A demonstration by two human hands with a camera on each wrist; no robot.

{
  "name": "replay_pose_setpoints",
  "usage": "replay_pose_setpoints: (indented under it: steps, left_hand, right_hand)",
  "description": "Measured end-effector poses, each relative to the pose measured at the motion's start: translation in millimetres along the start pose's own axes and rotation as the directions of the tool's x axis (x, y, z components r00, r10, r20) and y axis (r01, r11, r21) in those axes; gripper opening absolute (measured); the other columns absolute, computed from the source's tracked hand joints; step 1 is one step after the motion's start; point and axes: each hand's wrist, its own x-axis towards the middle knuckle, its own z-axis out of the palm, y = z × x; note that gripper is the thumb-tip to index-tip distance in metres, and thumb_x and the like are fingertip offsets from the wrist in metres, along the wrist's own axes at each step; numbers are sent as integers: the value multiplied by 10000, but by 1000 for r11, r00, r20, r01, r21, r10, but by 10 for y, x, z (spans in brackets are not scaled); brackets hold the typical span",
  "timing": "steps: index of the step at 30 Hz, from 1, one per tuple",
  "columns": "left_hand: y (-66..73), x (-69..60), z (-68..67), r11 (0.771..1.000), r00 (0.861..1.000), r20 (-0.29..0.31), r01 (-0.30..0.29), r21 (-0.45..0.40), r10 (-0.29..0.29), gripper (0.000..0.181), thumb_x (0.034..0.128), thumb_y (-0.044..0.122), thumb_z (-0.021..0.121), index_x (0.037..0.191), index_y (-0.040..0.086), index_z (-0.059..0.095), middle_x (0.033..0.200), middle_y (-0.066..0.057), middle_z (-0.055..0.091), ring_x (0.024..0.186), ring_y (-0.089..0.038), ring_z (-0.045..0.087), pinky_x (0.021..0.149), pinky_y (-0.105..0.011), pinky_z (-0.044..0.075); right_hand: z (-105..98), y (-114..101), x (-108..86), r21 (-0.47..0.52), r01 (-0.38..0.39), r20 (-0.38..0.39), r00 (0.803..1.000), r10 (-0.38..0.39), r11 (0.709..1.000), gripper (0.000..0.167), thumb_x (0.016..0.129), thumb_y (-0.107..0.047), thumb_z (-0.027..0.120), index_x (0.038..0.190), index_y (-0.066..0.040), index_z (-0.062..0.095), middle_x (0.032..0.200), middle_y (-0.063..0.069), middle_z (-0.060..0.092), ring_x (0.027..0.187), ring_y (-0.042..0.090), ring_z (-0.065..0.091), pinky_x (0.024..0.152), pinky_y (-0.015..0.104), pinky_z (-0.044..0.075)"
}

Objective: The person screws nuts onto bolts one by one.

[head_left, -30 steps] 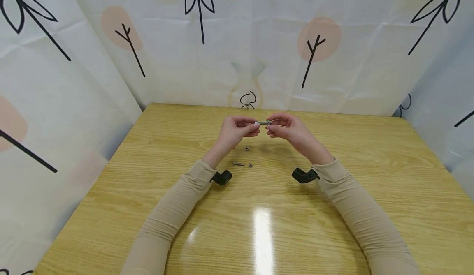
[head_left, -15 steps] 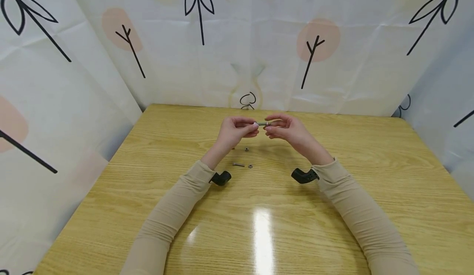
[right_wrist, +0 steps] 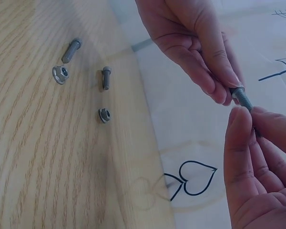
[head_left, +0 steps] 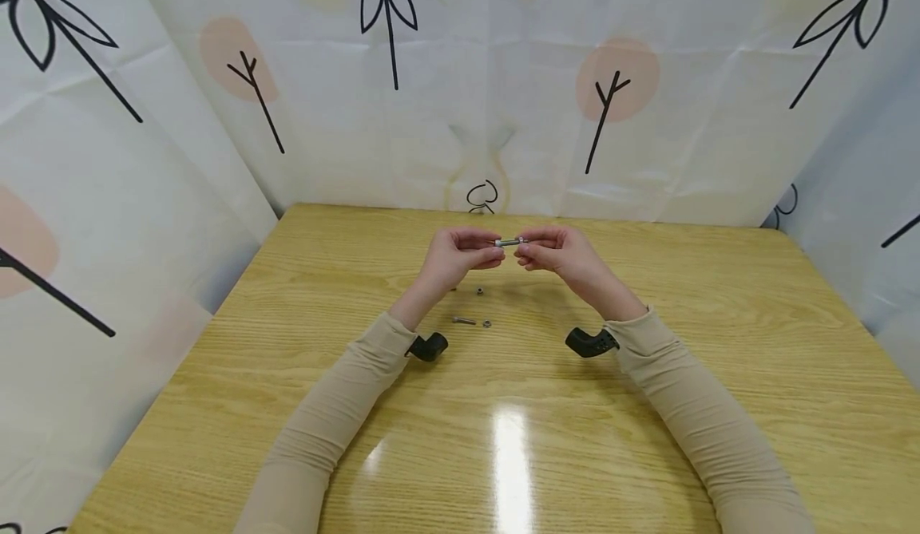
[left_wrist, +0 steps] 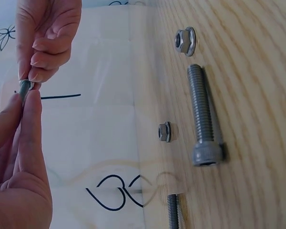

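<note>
A metal bolt is held level between both hands above the far part of the table. My left hand pinches its head end between thumb and fingers. At the bolt's right end, my right hand pinches a small nut with thumb and fingertips. The right wrist view shows the bolt's threaded shank bridging the two hands; fingers largely cover the nut there. Below, a loose socket-head bolt lies on the table with a flange nut beside its threaded end.
Farther back on the wooden table lie another flange nut and a second bolt. A patterned cloth stands behind the table. Black camera mounts stick out from both wrists.
The left fingers have shifted on the bolt, so more of its head end shows. Both hands stay in nearly the same place, and the loose parts have not moved.
</note>
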Motion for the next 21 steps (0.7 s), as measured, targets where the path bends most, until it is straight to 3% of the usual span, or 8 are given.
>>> replay_pose_setpoints:
  steps: [6, 9, 13, 15, 17, 21]
  left_hand:
    - [2, 0, 4, 1000, 1000, -2, -13, 5, 13, 275, 862, -64, 667, 1107, -177, 609, 974, -219, 684, 846, -259, 701, 798, -390, 591]
    - [7, 1, 6, 1000, 1000, -4, -12, 11, 12, 270, 866, -60, 664, 1106, -172, 613, 968, -216, 685, 835, -252, 703, 796, -389, 592]
    - [8, -7, -1, 1000, 1000, -11, -7, 26, 8, 222, 863, -46, 674, 1069, -127, 653, 952, -210, 688, 823, -251, 703, 793, -388, 593]
    - [1, -5, -6, 1000, 1000, -10, -8, 26, 8, 208, 862, -43, 678, 1057, -113, 664, 945, -212, 688, 823, -256, 703, 793, -389, 593]
    - [-9, 0, -10, 1000, 1000, -6, -15, 26, 15, 206, 861, -41, 680, 1055, -111, 666, 945, -214, 689, 826, -259, 703, 793, -389, 593]
    - [-9, 13, -6, 1000, 1000, -1, -17, 21, 17, 241, 861, -35, 682, 1075, -140, 645, 969, -231, 683, 836, -261, 702, 799, -385, 592]
  right_hand:
    - [27, -27, 20, -58, -53, -9, 999, 52, 997, 354, 974, -231, 591, 1070, 110, 596, 851, 96, 651, 740, 174, 627, 677, 304, 579]
    - [29, -42, 9, -68, -67, -2, 998, 67, 995, 358, 981, -248, 578, 1107, 86, 586, 940, 166, 642, 785, 204, 638, 735, 326, 589]
    - [7, -32, -23, -18, -30, 18, 999, 31, 999, 368, 958, -107, 605, 1263, 72, 505, 1098, 204, 616, 893, 210, 654, 898, 411, 550]
    - [-4, -22, -31, 4, -3, 25, 1000, 3, 1000, 382, 944, -41, 608, 1281, 91, 486, 1096, 184, 630, 900, 197, 660, 931, 452, 524]
    - [-11, -17, -27, 1, 10, 20, 1000, -10, 1000, 358, 944, -35, 606, 1250, 117, 498, 1021, 128, 662, 865, 170, 665, 907, 434, 541]
    - [5, -32, -8, -51, -23, -4, 1000, 23, 998, 328, 971, -162, 592, 1136, 121, 565, 896, 91, 662, 773, 158, 638, 725, 309, 584]
